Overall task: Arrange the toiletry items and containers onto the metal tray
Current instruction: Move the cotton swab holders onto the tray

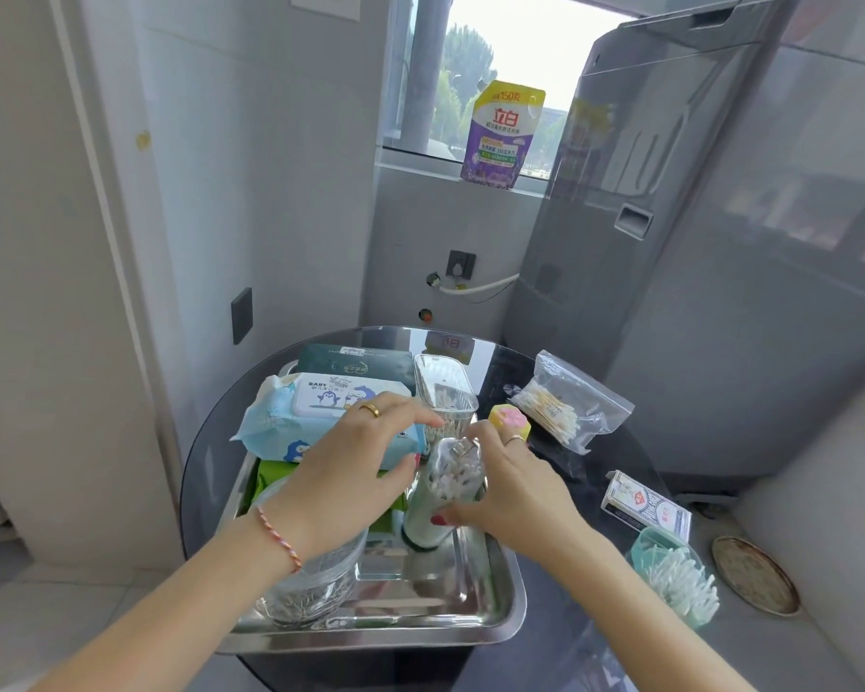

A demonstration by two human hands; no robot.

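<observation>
Steadying the tall clear jar of cotton swabs (440,496) with my right hand (510,491), fingers and thumb curled round it so it doesn't tip, standing inside the shiny rectangular metal tray (500,621). My left hand (350,467) has fingers spread, loosely touching its top. Blue baby wipes pack (290,417) is already in; the zip bag of wooden swabs (565,407) waits on the dark round glass table (615,472).

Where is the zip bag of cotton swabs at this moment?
In the head view, the zip bag of cotton swabs lies on the dark round table, to the right of the metal tray and outside it, just beyond the yellow-pink item.
</observation>
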